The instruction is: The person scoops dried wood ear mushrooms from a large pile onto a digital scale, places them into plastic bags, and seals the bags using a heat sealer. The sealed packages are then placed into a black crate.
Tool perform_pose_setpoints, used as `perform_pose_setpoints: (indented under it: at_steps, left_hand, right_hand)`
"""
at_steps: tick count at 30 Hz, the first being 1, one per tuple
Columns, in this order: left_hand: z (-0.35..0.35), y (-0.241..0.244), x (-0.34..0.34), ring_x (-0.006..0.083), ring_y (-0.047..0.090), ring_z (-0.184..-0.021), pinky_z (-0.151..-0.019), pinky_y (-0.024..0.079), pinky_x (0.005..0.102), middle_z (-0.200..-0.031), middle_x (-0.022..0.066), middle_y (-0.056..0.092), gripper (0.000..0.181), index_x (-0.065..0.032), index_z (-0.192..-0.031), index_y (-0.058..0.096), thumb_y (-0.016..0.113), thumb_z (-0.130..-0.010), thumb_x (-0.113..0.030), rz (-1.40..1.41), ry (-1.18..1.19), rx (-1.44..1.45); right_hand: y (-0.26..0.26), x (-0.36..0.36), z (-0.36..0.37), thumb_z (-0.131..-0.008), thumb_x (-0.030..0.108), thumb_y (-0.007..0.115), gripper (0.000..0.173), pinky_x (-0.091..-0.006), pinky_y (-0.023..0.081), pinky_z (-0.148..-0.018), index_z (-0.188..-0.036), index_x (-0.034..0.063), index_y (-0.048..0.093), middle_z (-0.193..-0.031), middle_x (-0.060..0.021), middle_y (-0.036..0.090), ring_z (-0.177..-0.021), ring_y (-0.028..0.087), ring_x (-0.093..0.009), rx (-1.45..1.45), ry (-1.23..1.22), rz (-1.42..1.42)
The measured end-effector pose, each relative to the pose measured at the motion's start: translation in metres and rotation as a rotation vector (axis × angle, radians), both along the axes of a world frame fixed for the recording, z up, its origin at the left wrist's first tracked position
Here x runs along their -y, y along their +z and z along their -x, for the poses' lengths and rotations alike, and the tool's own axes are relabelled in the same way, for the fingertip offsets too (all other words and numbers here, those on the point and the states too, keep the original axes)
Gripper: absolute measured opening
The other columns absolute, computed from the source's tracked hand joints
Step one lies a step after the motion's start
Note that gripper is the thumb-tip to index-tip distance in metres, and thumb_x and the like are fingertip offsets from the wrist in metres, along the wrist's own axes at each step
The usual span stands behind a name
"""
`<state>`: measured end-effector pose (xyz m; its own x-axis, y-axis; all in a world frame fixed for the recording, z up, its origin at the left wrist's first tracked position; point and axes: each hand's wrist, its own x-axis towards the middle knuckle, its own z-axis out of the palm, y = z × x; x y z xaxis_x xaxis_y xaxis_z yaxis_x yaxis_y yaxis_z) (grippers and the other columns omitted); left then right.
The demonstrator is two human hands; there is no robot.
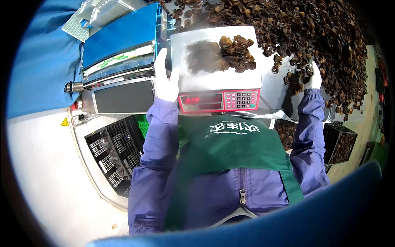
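My left hand [166, 78], in a white glove, is beside the left edge of a digital scale [216, 82] with its thumb and fingers apart and nothing in it. On the scale's metal platform sits a shallow clear tray [187, 66]. Dark brown mushrooms [237, 57], which look like wood ears, fill its right side; a hazy patch blurs the left. My right hand [314, 78], also gloved, is at the near edge of a large mushroom heap [296, 27]. Its fingers curl around a few mushrooms [305, 75], partly hidden by the hand.
Left of the scale stands a blue-topped machine [123, 35] that looks like a film wrapper, with a dark flat plate [123, 97] in front. Stacked clear trays [108, 14] lie behind it. Black plastic crates [108, 157] stand below at left, and another crate [341, 143] at right holds mushrooms.
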<state>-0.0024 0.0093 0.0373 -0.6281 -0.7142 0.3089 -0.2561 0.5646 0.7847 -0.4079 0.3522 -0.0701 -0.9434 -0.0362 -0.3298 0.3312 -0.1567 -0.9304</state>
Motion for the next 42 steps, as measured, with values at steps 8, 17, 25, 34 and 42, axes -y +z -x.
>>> perform_pose_setpoints:
  at_steps: [8,17,25,34,42]
  left_hand:
    - [0.004,-0.006,-0.010,0.0278,0.035,-0.135,-0.114,0.023,0.0382,-0.145,0.0142,0.038,0.061,-0.0024,-0.142,0.036,0.050,-0.082,0.004,-0.125,0.018,-0.101]
    - [0.001,-0.012,-0.020,0.0241,0.040,-0.131,-0.110,0.029,0.0363,-0.142,0.0124,0.042,0.058,-0.0043,-0.141,0.038,0.049,-0.084,0.003,-0.141,0.063,-0.011]
    - [0.028,0.001,-0.039,0.0225,0.051,-0.119,-0.101,0.041,0.0363,-0.136,0.0125,0.048,0.048,-0.0064,-0.135,0.047,0.058,-0.088,-0.003,-0.002,-0.017,-0.041]
    - [0.101,0.006,-0.067,0.0099,0.061,-0.085,-0.075,0.048,0.0235,-0.095,0.0052,0.066,0.020,-0.0004,-0.104,0.063,0.066,-0.086,-0.008,-0.290,-0.166,-0.178]
    - [0.103,0.010,-0.034,0.0164,0.062,-0.089,-0.082,0.048,0.0286,-0.098,0.0066,0.067,0.014,-0.0051,-0.098,0.067,0.067,-0.086,-0.012,-0.031,-0.001,0.016]
  right_hand:
    - [-0.003,0.015,-0.011,-0.089,0.022,0.063,0.023,-0.0298,0.045,-0.071,-0.108,0.0096,0.067,-0.098,-0.0010,0.063,-0.088,0.056,-0.014,-0.025,0.048,0.010]
    - [0.055,0.100,-0.041,-0.084,0.034,0.068,0.033,-0.0357,0.047,-0.066,-0.102,0.0083,0.059,-0.085,-0.0071,0.054,-0.070,0.049,-0.017,0.220,0.311,0.178]
    - [0.120,0.198,-0.117,-0.093,0.031,0.057,0.028,-0.0285,0.042,-0.057,-0.107,0.0070,0.054,-0.078,-0.0009,0.055,-0.064,0.050,-0.013,0.263,0.607,0.434]
    - [0.120,0.229,-0.165,-0.096,0.022,0.051,0.029,-0.0251,0.052,-0.068,-0.119,0.0069,0.060,-0.090,-0.0062,0.059,-0.078,0.059,-0.016,0.142,0.562,0.639]
    - [0.059,0.150,-0.063,-0.091,0.016,0.060,0.023,-0.0299,0.051,-0.076,-0.110,0.0052,0.066,-0.095,-0.0052,0.065,-0.083,0.062,-0.018,-0.381,0.204,0.075]
